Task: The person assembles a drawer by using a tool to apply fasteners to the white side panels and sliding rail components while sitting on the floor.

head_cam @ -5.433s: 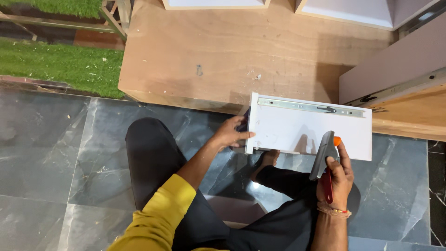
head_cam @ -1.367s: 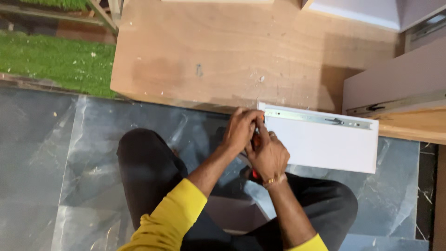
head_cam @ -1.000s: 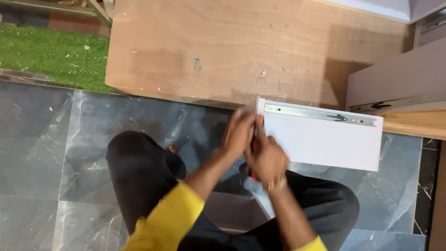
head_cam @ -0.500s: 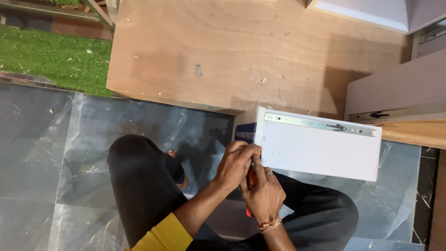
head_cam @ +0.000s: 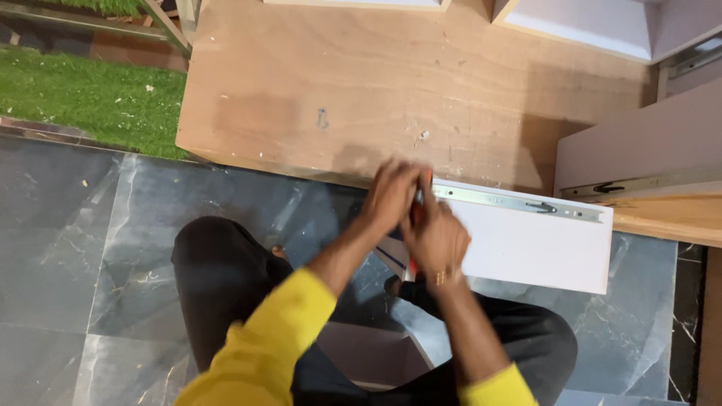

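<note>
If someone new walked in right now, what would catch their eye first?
Probably both hands, left hand and right hand, pressed together at the left end of a white panel that carries a metal drawer slide along its top edge. Behind lies a big plywood sheet, with green grass at upper left.

Single head cam, steep top-down, close over lap, floor tiles & plywood sheet
</note>
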